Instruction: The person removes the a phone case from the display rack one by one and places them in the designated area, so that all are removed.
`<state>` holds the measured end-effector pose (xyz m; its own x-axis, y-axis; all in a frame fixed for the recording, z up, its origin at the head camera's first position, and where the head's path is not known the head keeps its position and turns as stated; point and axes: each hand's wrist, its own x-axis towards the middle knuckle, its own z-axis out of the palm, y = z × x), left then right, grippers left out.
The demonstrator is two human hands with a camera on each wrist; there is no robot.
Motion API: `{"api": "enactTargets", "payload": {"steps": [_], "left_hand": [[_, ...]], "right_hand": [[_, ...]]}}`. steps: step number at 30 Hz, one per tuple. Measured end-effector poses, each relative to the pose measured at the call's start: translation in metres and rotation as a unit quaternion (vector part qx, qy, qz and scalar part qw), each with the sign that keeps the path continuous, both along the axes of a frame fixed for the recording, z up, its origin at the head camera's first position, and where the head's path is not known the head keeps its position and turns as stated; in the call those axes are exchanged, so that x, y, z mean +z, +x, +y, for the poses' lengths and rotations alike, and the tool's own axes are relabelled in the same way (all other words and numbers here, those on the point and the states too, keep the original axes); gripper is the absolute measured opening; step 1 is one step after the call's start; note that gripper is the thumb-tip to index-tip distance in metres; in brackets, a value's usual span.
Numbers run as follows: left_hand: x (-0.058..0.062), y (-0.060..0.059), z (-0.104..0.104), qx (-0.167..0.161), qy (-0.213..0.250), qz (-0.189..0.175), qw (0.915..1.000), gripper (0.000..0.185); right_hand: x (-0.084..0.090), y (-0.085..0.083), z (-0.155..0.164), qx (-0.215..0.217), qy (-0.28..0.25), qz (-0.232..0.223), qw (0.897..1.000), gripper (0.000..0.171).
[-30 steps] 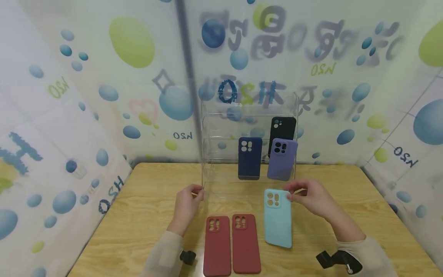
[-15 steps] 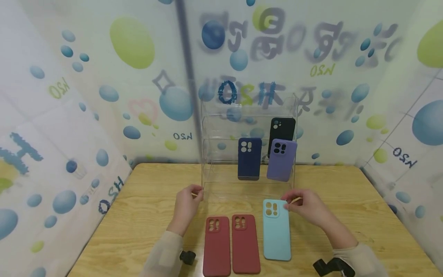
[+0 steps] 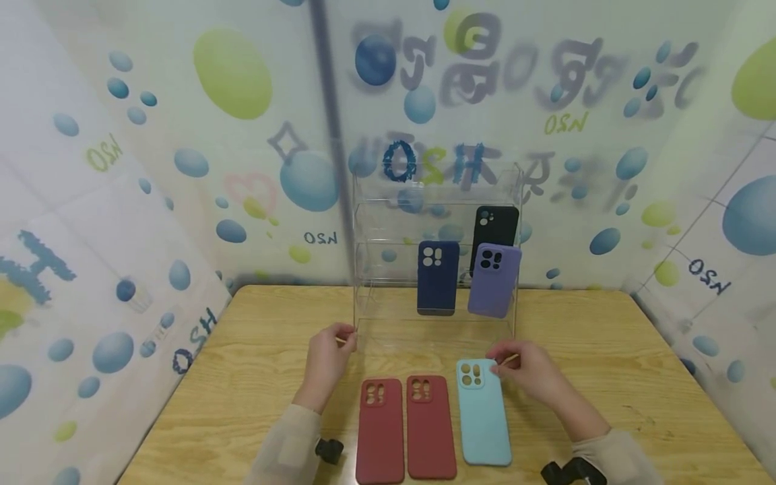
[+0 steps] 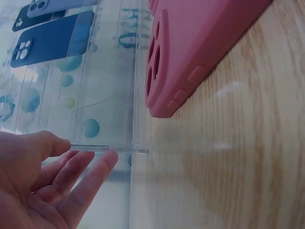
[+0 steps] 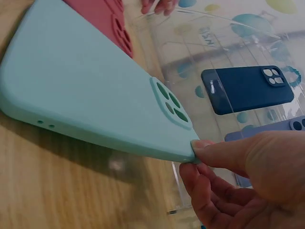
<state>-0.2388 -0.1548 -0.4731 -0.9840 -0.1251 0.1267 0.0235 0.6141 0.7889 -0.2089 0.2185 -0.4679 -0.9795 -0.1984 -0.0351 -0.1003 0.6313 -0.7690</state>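
Note:
My right hand (image 3: 527, 370) pinches a light blue phone case (image 3: 483, 414) by its upper right corner, thumb on top and fingers beneath. In the right wrist view that corner is tilted up, with a shadow under the case's edge. My left hand (image 3: 327, 364) pinches the front left edge of a clear acrylic display stand (image 4: 107, 148) between thumb and fingertips. Two dark red phone cases (image 3: 380, 431) lie side by side on the table, left of the light blue one. On the stand are a navy phone case (image 3: 438, 279), a purple one (image 3: 494, 281) and a black one (image 3: 494, 225) behind the purple.
The wooden table (image 3: 242, 404) reaches back to a wall (image 3: 273, 87) printed with blue and green bubbles, with similar walls at both sides. Dark camera mounts (image 3: 572, 471) sit on both wrists. The stand's clear tiers rise close to the back wall.
My right hand has come toward me and slightly left, lowering the light blue case beside the red ones. The left hand has stayed at the stand's edge.

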Motion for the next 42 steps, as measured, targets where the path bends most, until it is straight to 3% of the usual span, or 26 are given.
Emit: {"api": "enactTargets", "payload": {"steps": [9,19,32,42], "left_hand": [[-0.001,0.001,0.000,-0.003,0.002,-0.004,1.0000,0.018],[-0.001,0.001,0.001,-0.003,0.002,-0.010,0.9999,0.018],[0.000,0.000,0.000,-0.001,-0.003,-0.003,1.0000,0.017],[0.001,0.000,0.000,0.000,0.001,-0.005,1.0000,0.016]], "right_hand": [[-0.014,0.005,-0.006,-0.014,0.005,-0.015,1.000,0.018],[-0.025,0.005,-0.008,-0.010,0.023,0.009,1.000,0.015],[-0.022,0.004,-0.013,-0.015,0.069,-0.018,0.997,0.011],[-0.015,0.006,-0.016,-0.003,0.084,0.015,0.996,0.013]]}}
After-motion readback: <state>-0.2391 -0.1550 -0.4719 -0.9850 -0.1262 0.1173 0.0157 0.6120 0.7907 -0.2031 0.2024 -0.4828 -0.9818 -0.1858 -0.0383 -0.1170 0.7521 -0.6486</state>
